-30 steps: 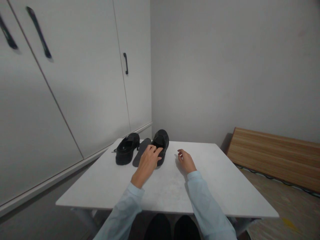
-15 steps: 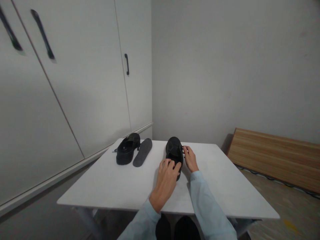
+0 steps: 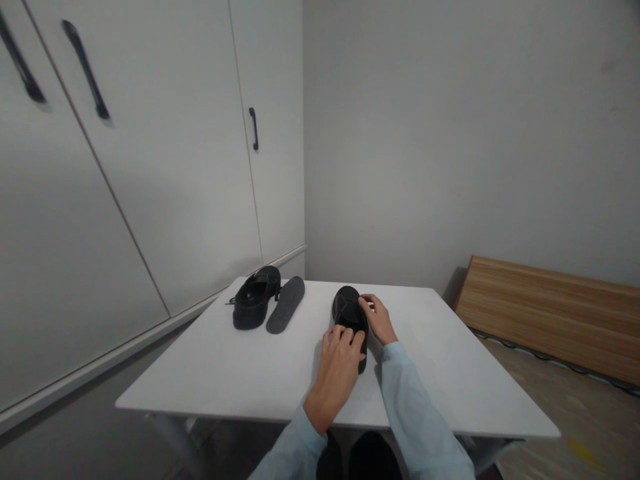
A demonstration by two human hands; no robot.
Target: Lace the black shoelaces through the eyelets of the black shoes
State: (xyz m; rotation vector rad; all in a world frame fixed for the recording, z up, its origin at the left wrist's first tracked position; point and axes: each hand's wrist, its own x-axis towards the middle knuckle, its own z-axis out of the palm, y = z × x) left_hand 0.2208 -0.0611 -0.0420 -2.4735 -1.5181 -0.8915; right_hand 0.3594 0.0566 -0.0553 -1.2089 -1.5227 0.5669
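Observation:
A black shoe (image 3: 346,298) lies on the white table, its toe pointing away from me. My left hand (image 3: 337,360) grips it around the foot opening, the fingers bent over the rim and hiding much of the heel part. On the right side of the upper, near the toe, my right hand (image 3: 379,318) holds the shoe with curled fingertips. Farther left sits a second black shoe (image 3: 250,313), a loose lace sticking out on its left. Beside that one lies a dark grey insole (image 3: 287,305), flat on the table.
The white table (image 3: 225,380) reaches close to the wall at the back. White cabinets (image 3: 190,167) with black handles line the left side. At the right, a wood-grain board (image 3: 545,313) leans near the wall beyond the table's edge.
The held shoe has shifted slightly toward me, with my left hand moving along with it. My right fingertips have moved from the shoe's side onto its upper.

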